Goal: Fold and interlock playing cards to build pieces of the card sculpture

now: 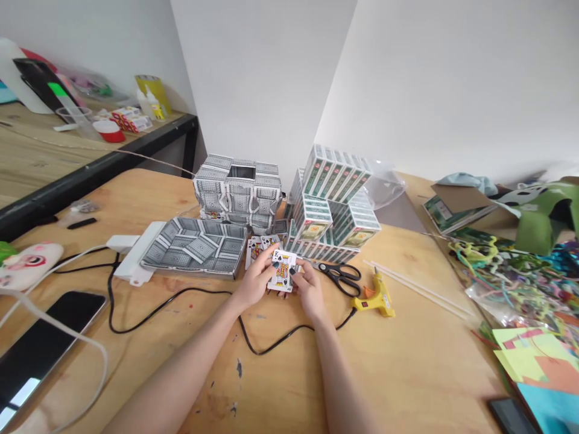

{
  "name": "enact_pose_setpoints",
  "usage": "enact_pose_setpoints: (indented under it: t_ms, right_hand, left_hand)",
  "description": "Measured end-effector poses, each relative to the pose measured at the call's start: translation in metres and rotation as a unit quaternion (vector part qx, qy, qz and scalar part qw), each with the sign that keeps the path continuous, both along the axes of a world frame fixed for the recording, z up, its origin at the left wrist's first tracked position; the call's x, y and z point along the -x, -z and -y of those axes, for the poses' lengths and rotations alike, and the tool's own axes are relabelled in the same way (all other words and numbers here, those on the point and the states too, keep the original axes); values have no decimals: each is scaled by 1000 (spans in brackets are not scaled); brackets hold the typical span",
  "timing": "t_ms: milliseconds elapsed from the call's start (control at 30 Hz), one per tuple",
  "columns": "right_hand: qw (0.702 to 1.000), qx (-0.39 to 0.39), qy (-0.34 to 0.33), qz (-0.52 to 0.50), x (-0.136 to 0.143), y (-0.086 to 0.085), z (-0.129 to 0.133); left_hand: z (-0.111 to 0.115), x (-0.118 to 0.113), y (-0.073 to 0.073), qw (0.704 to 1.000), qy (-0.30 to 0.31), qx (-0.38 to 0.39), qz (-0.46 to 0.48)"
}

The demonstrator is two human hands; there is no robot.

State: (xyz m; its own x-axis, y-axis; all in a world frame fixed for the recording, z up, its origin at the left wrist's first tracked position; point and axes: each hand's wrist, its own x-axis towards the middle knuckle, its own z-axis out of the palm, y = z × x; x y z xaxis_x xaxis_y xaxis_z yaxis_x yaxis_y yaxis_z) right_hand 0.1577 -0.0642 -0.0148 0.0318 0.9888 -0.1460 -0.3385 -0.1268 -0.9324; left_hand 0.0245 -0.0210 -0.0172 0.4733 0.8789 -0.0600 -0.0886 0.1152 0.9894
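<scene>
Between my two hands is a playing card [281, 278], a king of spades, face up and slightly above the table. My left hand [257, 280] grips its left edge with the thumb on the face. On the right edge, my right hand [308, 290] pinches it the same way. Whether more cards lie beneath it, I cannot tell. Just behind are loose face-up playing cards [254, 244], partly hidden by my left fingers. To the left sits a shallow tray [158, 250] made of grey-backed cards, with a box-shaped card structure [237, 190] behind it.
Stacked card boxes [332, 217] stand behind my right hand. Black scissors [341, 276], a yellow glue gun [377, 296] and glue sticks [420, 289] lie to the right. A black cable [271, 349] crosses in front. A phone [49, 343] lies left; craft supplies [520, 283] fill the far right.
</scene>
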Motion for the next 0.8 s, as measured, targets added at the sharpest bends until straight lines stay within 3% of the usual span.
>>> enact_pose_setpoints:
  t_ms: [300, 800]
  right_hand:
    - [1000, -11, 13, 2, -1, 4, -1]
    - [1000, -9, 15, 7, -1, 5, -3]
  left_hand:
    - [1, 1, -1, 1000, 0, -24, 0]
    - [-1, -5, 17, 974, -97, -165, -122]
